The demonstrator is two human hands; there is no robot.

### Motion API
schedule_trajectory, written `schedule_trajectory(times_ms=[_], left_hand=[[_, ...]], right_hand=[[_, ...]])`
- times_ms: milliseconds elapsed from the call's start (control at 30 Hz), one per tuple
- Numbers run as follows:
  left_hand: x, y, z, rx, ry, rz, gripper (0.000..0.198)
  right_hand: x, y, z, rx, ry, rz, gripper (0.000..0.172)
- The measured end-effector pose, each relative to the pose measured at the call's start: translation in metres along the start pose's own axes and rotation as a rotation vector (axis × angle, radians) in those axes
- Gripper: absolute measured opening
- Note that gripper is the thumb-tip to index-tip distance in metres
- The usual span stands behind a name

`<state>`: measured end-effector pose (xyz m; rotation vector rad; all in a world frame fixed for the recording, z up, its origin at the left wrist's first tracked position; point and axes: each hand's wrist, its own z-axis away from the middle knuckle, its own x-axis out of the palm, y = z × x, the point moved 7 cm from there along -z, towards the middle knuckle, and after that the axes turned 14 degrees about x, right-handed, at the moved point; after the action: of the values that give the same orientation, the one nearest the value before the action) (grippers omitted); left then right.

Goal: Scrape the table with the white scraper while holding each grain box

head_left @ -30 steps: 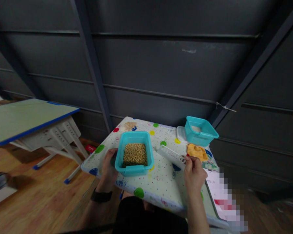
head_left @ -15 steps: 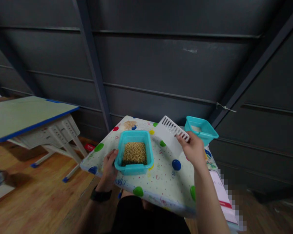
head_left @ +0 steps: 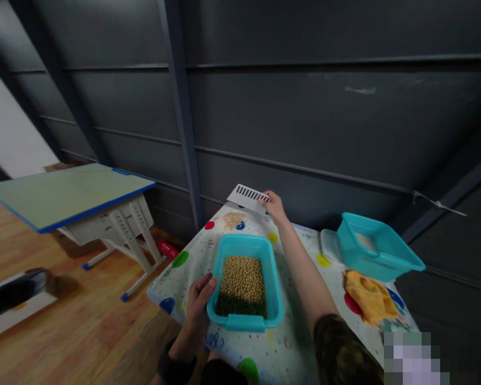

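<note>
Dotted table (head_left: 304,342): left hand (head_left: 198,297) grips near-left wall of teal bean tub (head_left: 246,283); right hand (head_left: 273,204) pinches white slotted lid (head_left: 248,197) over far edge.

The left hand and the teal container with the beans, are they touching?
Touching. The head view shows the left hand with its fingers pressed on the near-left corner of the teal container.

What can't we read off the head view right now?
- Lower right corner: pixelated patch hides what lies there.
- Left hand: fingers behind the wall of the bean tub, grip unclear.
- Far tub: pale contents too small to identify.
- Dark object on the floor at left: blurred.
</note>
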<state>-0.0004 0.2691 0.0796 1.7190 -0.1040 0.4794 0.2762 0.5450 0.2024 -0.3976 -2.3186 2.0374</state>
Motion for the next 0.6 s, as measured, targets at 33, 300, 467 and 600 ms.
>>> schedule_trajectory(times_ms=[33,300,467,600], left_hand=[[-0.001,-0.003,0.001,-0.022,-0.006,-0.003,0.088],[-0.002,0.01,0.013,-0.115,0.019,-0.053,0.085],[-0.007,0.009,0.012,-0.118,-0.041,-0.123,0.075],[-0.017,-0.002,0.013,-0.13,-0.077,-0.115,0.07]], right_hand=[[0.007,0.004,-0.006,-0.012,-0.025,-0.003,0.013],[0.035,0.032,-0.019,-0.082,-0.075,0.096,0.007],[0.033,0.039,-0.021,-0.107,-0.029,0.141,0.008],[0.041,0.045,-0.019,-0.109,-0.036,0.146,0.01]])
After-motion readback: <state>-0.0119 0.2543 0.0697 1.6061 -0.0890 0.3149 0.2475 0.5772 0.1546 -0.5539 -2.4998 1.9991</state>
